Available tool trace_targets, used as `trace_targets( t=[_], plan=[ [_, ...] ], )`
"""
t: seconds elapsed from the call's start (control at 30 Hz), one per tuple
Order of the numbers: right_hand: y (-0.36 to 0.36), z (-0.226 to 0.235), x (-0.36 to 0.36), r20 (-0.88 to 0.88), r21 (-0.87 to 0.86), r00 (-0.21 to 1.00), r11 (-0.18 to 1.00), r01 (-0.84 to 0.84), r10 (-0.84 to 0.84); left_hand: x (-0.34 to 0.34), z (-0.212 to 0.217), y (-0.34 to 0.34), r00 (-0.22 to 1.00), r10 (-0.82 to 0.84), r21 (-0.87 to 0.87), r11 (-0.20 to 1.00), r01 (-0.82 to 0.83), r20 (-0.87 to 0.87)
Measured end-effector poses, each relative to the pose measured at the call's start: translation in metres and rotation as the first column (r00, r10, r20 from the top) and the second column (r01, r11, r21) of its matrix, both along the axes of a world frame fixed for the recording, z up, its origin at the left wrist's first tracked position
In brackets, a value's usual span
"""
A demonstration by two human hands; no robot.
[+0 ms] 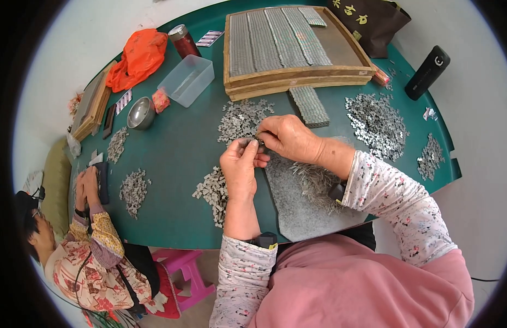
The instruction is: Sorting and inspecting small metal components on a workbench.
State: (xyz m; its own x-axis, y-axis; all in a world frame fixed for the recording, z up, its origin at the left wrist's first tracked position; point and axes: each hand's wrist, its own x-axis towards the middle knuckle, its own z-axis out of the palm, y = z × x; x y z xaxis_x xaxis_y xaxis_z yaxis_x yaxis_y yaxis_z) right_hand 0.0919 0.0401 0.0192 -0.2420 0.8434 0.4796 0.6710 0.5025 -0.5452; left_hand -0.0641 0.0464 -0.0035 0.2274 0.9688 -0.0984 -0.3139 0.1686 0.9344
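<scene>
My left hand (241, 163) and my right hand (292, 138) meet over the middle of the table, fingertips pinched together. Between them is a small dark metal piece (260, 140), mostly hidden by the fingers. Just beyond lies a pile of small silvery metal parts (240, 117). A heap of paler, blocky metal parts (214, 191) sits left of my left wrist. Under my right forearm, a grey felt mat (294, 216) carries a heap of thin, pin-like metal pieces (318, 183). Neat rows of stacked parts (310, 106) lie beyond my right hand.
A wooden tray (297, 76) with long rows of parts stands at the back. More loose parts (376, 126) and a black bottle (428, 72) are at right. Leftward are a plastic box (196, 82), metal bowl (141, 113), red tumbler (183, 41) and a seated person (89, 246).
</scene>
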Motion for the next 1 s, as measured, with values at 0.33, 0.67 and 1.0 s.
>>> trace_targets(
  t=[0.33, 0.67, 1.0],
  plan=[
    [-0.011, 0.002, -0.006, -0.143, -0.048, 0.985, 0.995, 0.086, -0.092, 0.001, 0.001, -0.002, 0.995, -0.052, -0.044, 0.997, 0.055, 0.081],
    [-0.003, -0.006, 0.008, 0.300, -0.121, 0.933, 0.962, 0.243, -0.198, -0.008, 0.000, 0.004, 0.985, 0.108, -0.054, 0.993, -0.101, 0.132],
    [0.000, -0.016, -0.011, 0.381, -0.079, 0.893, 0.954, 0.289, -0.239, -0.008, -0.001, 0.003, 0.988, 0.069, -0.046, 0.997, -0.064, 0.139]
  ],
)
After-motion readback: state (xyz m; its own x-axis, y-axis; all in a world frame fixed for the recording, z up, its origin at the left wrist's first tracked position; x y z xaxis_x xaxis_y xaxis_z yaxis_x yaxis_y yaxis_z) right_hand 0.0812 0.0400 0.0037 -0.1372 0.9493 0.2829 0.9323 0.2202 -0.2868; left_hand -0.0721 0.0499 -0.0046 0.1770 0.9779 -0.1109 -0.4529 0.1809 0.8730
